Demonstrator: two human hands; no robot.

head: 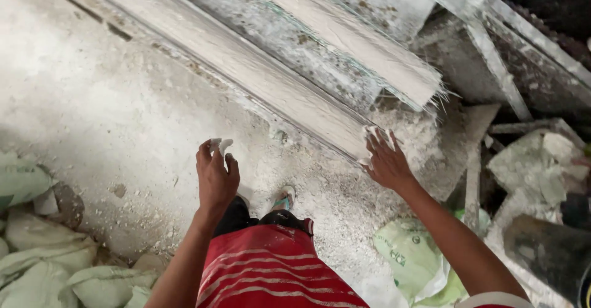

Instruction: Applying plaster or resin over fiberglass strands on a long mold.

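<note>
The floor (104, 98) is rough concrete, whitened all over with plaster dust and crumbs, thickest in a loose pile (418, 138) by the near end of the castings. Along its left edge lie crumpled pale green sacks (43, 265), and another green sack (409, 252) lies at the lower right beside a dark, rounded object that cannot be told more closely. Toward the top right corner the floor gives way to a clutter of plaster-caked metal frames (498, 68) and broken white slabs (542, 160).

A long white plaster moulding strip (246, 68) lies on the floor, its long axis running on a diagonal from the top left edge down to the lower right, where its near end points at the person's right side. A second, shorter strip (345, 37) lies just beside it on the far side, parallel, ending in a frayed fringe of fibres (431, 95).

The right hand (385, 160) is open, fingers spread and white with plaster, resting on the near end of the long strip. The left hand (215, 175) hangs above the bare floor, well apart from the strip, its fingertips loosely pinched on a small white lump of plaster (220, 144). Below the hands show red striped shorts (271, 271) and a sandalled foot (284, 198).
</note>
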